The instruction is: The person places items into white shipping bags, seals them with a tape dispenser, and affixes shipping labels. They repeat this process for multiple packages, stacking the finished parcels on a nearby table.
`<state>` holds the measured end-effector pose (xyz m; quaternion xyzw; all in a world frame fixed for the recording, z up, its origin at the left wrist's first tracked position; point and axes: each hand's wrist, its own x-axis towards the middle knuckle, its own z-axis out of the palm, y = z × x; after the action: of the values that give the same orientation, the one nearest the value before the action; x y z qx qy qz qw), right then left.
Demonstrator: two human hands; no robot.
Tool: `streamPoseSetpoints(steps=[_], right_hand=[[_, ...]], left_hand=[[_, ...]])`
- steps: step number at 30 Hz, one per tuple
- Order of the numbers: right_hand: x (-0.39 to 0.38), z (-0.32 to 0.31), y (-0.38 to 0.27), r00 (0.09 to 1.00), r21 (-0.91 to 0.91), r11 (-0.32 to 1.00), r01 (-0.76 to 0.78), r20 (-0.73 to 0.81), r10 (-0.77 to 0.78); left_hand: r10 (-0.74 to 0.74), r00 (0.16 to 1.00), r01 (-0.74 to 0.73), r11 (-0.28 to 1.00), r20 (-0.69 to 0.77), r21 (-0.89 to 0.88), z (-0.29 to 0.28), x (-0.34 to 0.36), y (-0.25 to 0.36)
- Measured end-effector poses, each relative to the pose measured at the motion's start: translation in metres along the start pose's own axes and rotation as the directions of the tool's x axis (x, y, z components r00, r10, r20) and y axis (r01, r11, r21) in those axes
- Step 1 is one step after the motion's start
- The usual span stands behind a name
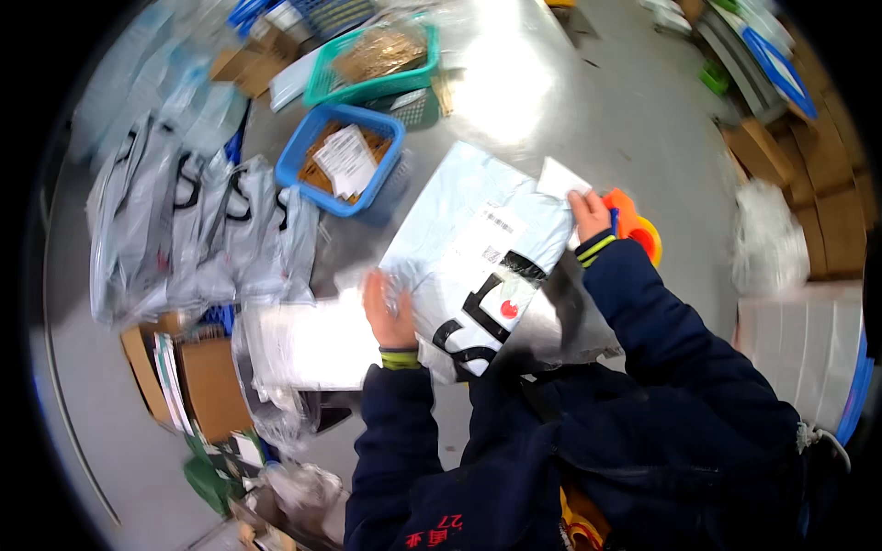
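A pale grey plastic mailing bag [432, 225] with large black print, a red dot and a white barcode label [487, 231] lies slanted on the metal table in front of me. My right hand [593, 216] is at its far right corner, thumb and finger closed on a white paper slip [559, 178]. At the bag's left edge is my left hand [390, 312], slightly blurred, fingers stretched out and apart beside crinkled clear plastic. An orange and yellow tape dispenser [634, 225] sits just beyond my right wrist, partly hidden by it.
A blue basket [287, 174] holding paper slips and a green basket [317, 87] stand beyond the bag. Several filled grey bags [193, 230] line the left side. Brown cartons [216, 386] are below them; more cartons [827, 147] stand at right. The metal table [661, 119] reflects bright light.
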<state>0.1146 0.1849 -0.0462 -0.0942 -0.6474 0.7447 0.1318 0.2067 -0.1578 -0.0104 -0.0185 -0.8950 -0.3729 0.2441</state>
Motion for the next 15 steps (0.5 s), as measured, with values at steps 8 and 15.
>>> streamPoseSetpoints(steps=[8,15], right_hand=[[0.033,-0.058,0.088,0.937,-0.897,0.273,0.347,0.345,-0.059],[-0.033,-0.011,0.097,0.874,-0.717,0.589,0.373,0.484,0.035]], left_hand=[[-0.698,0.68,0.4,0.611,-0.226,-0.684,0.036,-0.071,-0.053],[-0.808,0.323,0.433,0.589,-0.492,-0.683,-0.044,-0.244,0.012]])
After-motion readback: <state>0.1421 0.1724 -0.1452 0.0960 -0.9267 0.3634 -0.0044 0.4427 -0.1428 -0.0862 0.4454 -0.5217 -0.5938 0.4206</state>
